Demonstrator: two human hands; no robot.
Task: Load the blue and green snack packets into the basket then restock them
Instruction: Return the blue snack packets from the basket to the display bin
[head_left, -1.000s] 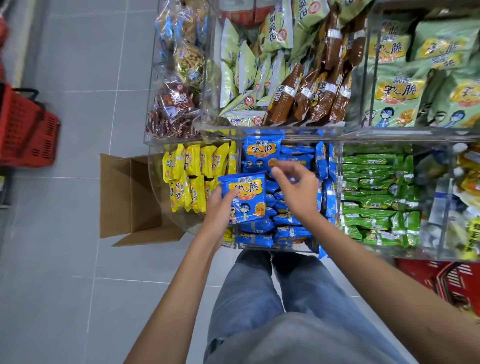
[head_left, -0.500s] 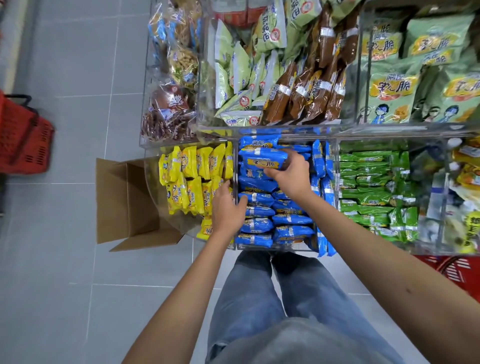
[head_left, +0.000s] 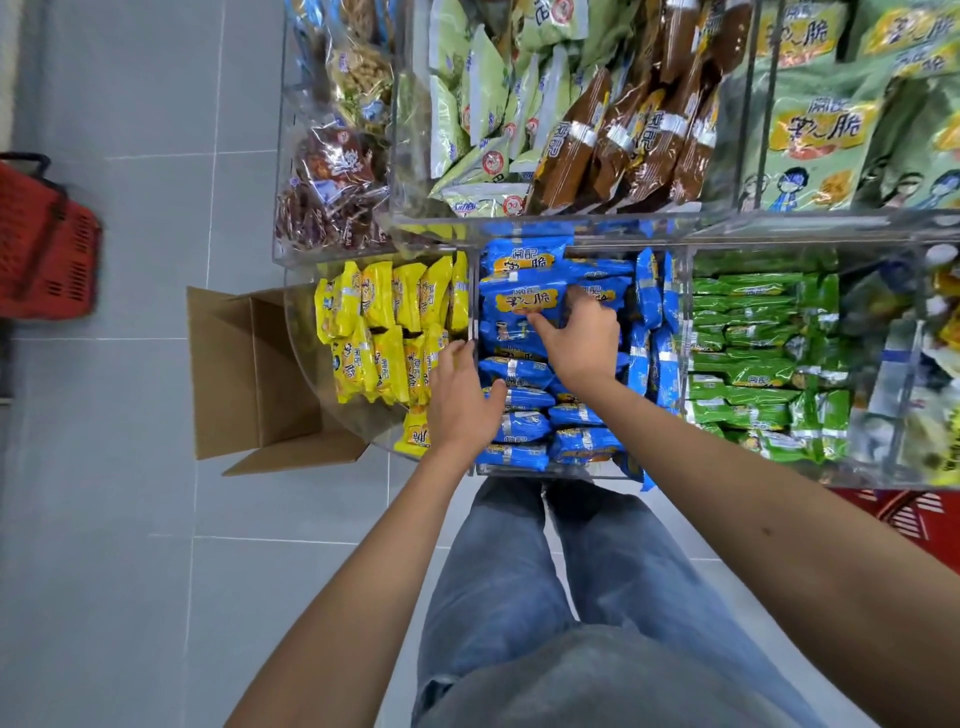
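The blue packet (head_left: 522, 304) I was holding upright in my left hand (head_left: 460, 402) a second ago is now lying face up at the back of the blue compartment (head_left: 576, 470). My right hand (head_left: 584, 340) is settling it there, its grip closing round it with thumb on the face and fingers over the right edge. My left grip is hanging loose and empty, resting by the divider (head_left: 471, 312), so I judge the blue restocking is moving along, with the green packets (head_left: 753, 364) waiting alongside
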